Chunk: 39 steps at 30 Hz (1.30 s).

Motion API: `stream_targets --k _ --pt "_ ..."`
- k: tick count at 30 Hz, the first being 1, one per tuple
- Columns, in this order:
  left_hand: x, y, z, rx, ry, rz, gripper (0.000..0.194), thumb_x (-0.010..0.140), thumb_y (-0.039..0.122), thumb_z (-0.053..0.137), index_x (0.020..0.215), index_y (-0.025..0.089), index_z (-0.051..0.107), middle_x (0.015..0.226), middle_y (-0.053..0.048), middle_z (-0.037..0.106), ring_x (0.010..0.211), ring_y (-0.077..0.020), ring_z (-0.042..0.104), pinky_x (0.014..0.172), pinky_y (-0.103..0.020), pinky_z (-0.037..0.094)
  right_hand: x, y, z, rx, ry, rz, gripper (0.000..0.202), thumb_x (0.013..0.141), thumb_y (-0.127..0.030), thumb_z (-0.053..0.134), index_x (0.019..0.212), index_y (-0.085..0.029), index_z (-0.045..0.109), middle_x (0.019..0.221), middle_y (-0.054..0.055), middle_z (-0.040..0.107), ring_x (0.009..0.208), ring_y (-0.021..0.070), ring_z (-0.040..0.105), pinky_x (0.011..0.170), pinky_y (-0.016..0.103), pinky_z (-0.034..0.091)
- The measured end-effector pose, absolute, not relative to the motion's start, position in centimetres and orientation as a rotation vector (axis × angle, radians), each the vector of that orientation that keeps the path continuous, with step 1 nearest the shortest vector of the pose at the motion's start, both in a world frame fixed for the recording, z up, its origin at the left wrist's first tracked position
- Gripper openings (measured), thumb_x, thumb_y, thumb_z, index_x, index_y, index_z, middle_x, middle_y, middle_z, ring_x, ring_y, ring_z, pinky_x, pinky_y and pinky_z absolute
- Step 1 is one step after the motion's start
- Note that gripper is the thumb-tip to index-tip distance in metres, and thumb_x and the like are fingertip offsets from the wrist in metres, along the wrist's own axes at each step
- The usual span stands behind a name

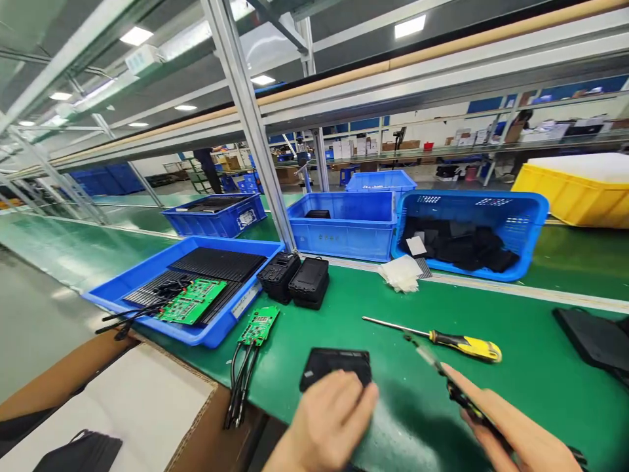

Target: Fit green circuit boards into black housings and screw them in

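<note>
At the near edge of the green bench, my left hand [327, 423] is closed at the near side of a black plastic case [339, 362], its fingers curled and covering part of it. Off to the right, my right hand [511, 419] grips a circuit board [459, 393] between thumb and fingers; it is seen nearly edge-on and blurred. A screwdriver [462, 343] with a yellow and black handle lies just beyond that hand. Left of the case rests a green circuit board [259, 326] with black leads hanging over the bench edge.
Two stacks of black cases [309, 282] stand beside a blue tray [196, 337] bearing black finned panels and green boards. Behind are a blue bin [344, 239], a blue basket [533, 242] of black pieces and white sheets [400, 273]. A metal post [250, 124] rises there; a cardboard box [196, 419] stands lower left.
</note>
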State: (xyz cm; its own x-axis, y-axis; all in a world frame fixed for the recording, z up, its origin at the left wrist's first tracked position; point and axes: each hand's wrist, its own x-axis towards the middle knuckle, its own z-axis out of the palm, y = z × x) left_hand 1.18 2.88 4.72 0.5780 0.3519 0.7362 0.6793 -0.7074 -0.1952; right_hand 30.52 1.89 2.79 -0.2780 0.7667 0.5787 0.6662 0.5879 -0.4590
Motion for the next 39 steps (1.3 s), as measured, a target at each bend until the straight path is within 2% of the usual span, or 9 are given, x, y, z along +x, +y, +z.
stream_targets --k 4,8,10,13,20,24,29,34,39 --pt "5.9 0.2 0.4 -2.279 -0.725 -1.229 0.013 0.094 0.016 0.058 0.088 0.02 0.07 0.073 0.003 0.071 0.067 -0.0106 0.068 0.073 -0.023 0.057 28.6 2.4 4.6 -1.17 -2.204 -0.287 0.049 0.101 -0.023 0.032 0.15 -0.027 0.039 0.077 0.001 0.064 0.06 0.0116 0.064 0.055 0.019 0.054" --pt "5.8 -0.7 1.0 -2.163 -0.927 -1.243 0.022 0.101 0.028 0.051 0.092 0.026 0.072 0.071 0.005 0.068 0.063 -0.0102 0.062 0.079 -0.025 0.052 26.7 1.9 3.7 -1.138 -2.24 -0.373 0.053 0.1 -0.017 0.03 0.153 -0.016 0.029 0.075 0.002 0.062 0.059 0.0142 0.059 0.054 0.025 0.05" --pt "5.0 -0.5 2.3 -2.159 -0.995 -1.141 0.037 0.104 0.041 0.038 0.104 0.026 0.072 0.091 -0.002 0.072 0.086 -0.0169 0.067 0.092 -0.033 0.048 26.1 1.6 2.8 -1.134 -2.269 -0.332 0.051 0.099 -0.015 0.03 0.15 -0.011 0.033 0.075 0.003 0.062 0.06 0.015 0.059 0.056 0.026 0.05" --pt "4.2 0.5 3.3 -2.338 -0.987 -0.836 0.062 0.102 0.055 0.021 0.125 0.018 0.064 0.123 -0.016 0.065 0.12 -0.033 0.057 0.099 -0.047 0.045 25.6 1.2 1.9 -1.116 -2.243 -0.301 0.043 0.096 -0.01 0.03 0.135 -0.008 0.048 0.079 0.006 0.066 0.067 0.0162 0.062 0.064 0.027 0.051" --pt "3.6 0.7 1.2 -2.632 -1.026 -0.694 0.057 0.104 0.04 0.02 0.152 0.014 0.033 0.115 -0.019 0.063 0.111 -0.03 0.06 0.092 -0.052 0.051 25.9 0.0 1.8 -1.085 -2.211 -0.121 0.025 0.099 -0.015 0.037 0.093 -0.02 0.061 0.096 0.007 0.068 0.094 0.0197 0.063 0.084 0.029 0.049" --pt "2.9 0.6 0.8 -2.684 -1.031 -0.702 0.053 0.102 0.042 0.028 0.147 0.017 0.043 0.12 -0.019 0.058 0.124 -0.0338 0.051 0.098 -0.06 0.048 26.5 -0.7 1.4 -1.001 -2.279 -0.027 0.035 0.103 -0.022 0.028 0.101 -0.018 0.062 0.083 0.005 0.067 0.073 0.0163 0.06 0.069 0.028 0.048" --pt "2.3 1.2 0.9 -2.791 -0.947 -0.709 0.047 0.095 0.047 0.053 0.136 0.023 0.055 0.123 -0.017 0.056 0.13 -0.0361 0.047 0.098 -0.068 0.045 26.7 -1.5 0.8 -1.044 -2.291 0.006 0.035 0.103 -0.019 0.028 0.102 -0.017 0.063 0.083 0.006 0.066 0.073 0.0159 0.06 0.071 0.028 0.049" --pt "2.0 1.6 -0.5 -2.891 -0.946 -0.787 0.073 0.078 0.054 0.074 0.139 0.022 0.049 0.129 -0.019 0.052 0.131 -0.0382 0.046 0.102 -0.072 0.038 26.5 -2.0 0.2 -1.135 -2.268 -0.073 0.024 0.098 -0.011 0.039 0.096 -0.016 0.063 0.074 0.003 0.06 0.063 0.0135 0.056 0.06 0.025 0.045" --pt "1.6 2.3 -1.2 -2.973 -0.909 -0.801 0.081 0.076 0.064 0.068 0.142 0.024 0.045 0.131 -0.02 0.051 0.129 -0.0332 0.05 0.108 -0.067 0.036 25.1 -2.1 -0.1 -1.224 -2.238 -0.244 0.022 0.094 -0.01 0.046 0.083 -0.017 0.062 0.064 -0.001 0.052 0.055 0.0131 0.05 0.051 0.026 0.037"
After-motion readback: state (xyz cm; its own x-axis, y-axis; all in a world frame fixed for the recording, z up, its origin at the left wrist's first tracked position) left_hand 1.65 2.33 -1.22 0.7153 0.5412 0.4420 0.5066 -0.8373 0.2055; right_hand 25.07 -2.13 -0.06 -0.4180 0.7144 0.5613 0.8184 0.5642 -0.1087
